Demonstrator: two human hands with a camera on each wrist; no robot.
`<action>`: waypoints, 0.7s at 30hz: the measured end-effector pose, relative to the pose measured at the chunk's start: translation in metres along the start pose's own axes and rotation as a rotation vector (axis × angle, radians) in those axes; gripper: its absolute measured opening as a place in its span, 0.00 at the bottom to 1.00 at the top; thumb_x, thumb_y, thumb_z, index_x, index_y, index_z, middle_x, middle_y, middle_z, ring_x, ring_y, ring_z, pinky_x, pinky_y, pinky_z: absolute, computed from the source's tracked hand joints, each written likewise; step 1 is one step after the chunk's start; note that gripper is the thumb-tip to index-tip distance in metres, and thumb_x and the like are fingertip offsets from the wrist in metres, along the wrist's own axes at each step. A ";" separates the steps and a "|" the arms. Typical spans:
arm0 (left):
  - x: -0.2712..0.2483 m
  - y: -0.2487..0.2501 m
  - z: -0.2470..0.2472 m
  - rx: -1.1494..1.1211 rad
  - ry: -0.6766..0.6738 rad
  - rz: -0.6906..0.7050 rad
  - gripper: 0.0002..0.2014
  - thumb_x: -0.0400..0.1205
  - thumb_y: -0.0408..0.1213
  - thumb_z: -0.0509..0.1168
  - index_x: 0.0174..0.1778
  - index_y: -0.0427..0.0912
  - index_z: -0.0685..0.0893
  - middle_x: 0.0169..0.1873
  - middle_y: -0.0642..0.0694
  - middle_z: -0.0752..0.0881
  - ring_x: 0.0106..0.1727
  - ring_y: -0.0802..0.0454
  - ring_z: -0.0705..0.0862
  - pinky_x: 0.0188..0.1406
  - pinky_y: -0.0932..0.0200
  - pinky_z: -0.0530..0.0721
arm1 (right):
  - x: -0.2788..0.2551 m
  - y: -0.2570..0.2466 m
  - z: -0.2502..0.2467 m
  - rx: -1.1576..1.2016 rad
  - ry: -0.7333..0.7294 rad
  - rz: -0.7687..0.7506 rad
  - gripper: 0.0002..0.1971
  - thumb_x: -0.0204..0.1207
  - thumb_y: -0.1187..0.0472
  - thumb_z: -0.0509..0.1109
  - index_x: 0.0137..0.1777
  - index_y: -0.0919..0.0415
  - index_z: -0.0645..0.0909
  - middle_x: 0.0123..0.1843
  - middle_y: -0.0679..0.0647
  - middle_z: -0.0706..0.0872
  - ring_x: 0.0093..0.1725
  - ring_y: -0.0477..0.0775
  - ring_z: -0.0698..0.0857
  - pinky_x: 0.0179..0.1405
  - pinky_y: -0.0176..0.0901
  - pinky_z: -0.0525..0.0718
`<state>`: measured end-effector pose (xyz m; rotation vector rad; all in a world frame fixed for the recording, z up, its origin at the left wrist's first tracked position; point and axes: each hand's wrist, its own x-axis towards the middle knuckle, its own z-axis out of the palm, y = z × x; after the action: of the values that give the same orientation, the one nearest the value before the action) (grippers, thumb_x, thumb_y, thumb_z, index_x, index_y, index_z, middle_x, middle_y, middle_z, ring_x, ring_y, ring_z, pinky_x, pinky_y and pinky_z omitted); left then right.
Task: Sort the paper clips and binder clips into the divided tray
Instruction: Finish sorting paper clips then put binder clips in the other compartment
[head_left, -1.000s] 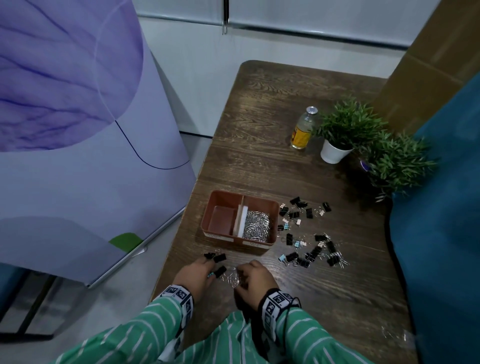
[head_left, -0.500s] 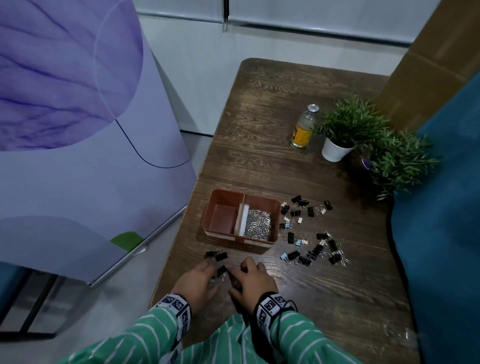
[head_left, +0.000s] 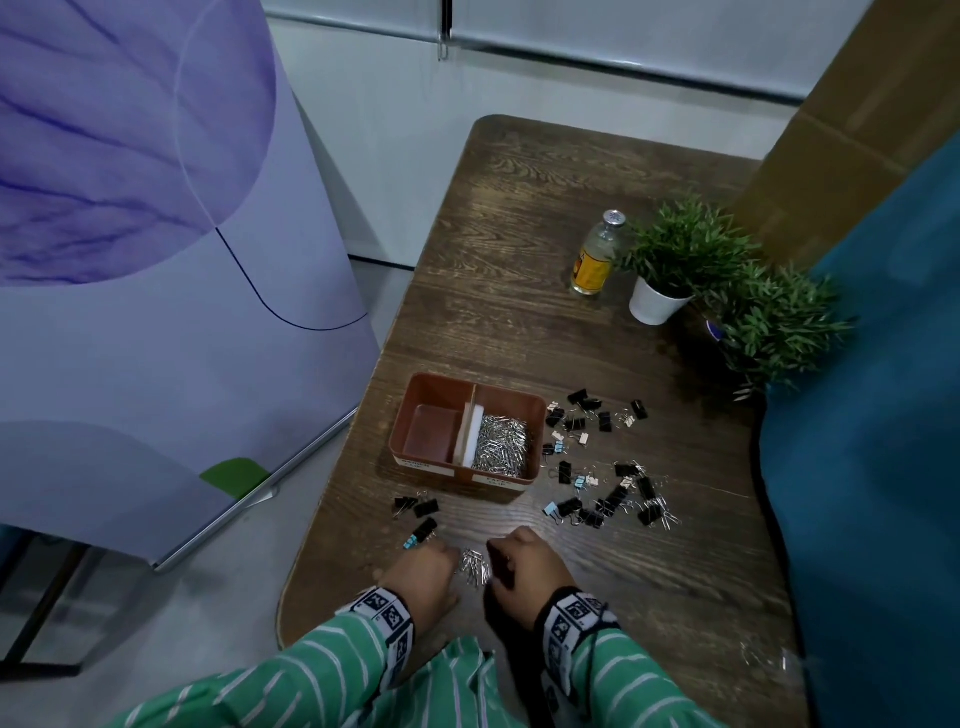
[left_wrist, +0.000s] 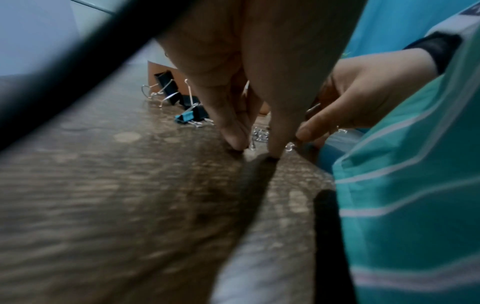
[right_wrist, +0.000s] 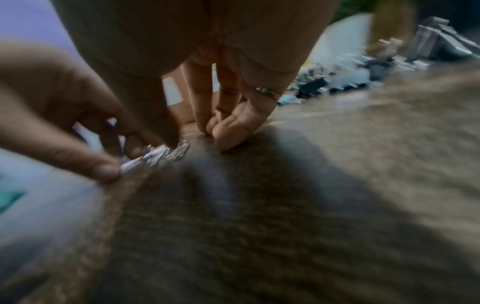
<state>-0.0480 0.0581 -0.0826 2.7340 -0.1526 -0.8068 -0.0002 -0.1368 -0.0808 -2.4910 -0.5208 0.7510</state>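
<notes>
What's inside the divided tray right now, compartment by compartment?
The divided tray holds a heap of silver paper clips in its right compartment. The left compartment shows only bare floor, no binder clips. Whatever lies beneath the heap is covered.

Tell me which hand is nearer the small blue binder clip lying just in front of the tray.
Left. The left hand sits just below and right of the blue binder clip, fingertips almost at it. The right hand is farther right, beyond the pile of paper clips between the hands.
</notes>
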 end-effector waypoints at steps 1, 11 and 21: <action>0.003 0.001 0.000 -0.015 -0.001 -0.006 0.21 0.77 0.40 0.65 0.67 0.45 0.78 0.65 0.41 0.81 0.63 0.41 0.82 0.62 0.48 0.82 | 0.000 -0.004 0.000 -0.042 -0.019 -0.009 0.21 0.68 0.48 0.72 0.62 0.46 0.83 0.57 0.47 0.78 0.56 0.51 0.82 0.60 0.40 0.81; -0.002 -0.013 -0.008 -0.204 0.173 -0.027 0.11 0.76 0.44 0.61 0.51 0.49 0.82 0.49 0.49 0.86 0.48 0.46 0.86 0.46 0.53 0.84 | -0.002 -0.019 0.014 -0.006 0.012 -0.097 0.17 0.73 0.54 0.66 0.60 0.52 0.88 0.59 0.54 0.82 0.57 0.59 0.85 0.58 0.43 0.83; 0.009 -0.009 -0.005 0.018 0.049 0.102 0.23 0.76 0.44 0.65 0.69 0.56 0.79 0.65 0.45 0.77 0.62 0.42 0.82 0.60 0.48 0.82 | -0.017 -0.020 0.009 -0.133 0.066 0.048 0.26 0.65 0.32 0.70 0.54 0.52 0.82 0.55 0.51 0.81 0.55 0.54 0.83 0.54 0.46 0.81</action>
<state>-0.0381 0.0658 -0.0859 2.7342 -0.2877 -0.7140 -0.0228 -0.1261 -0.0693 -2.6499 -0.5031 0.6694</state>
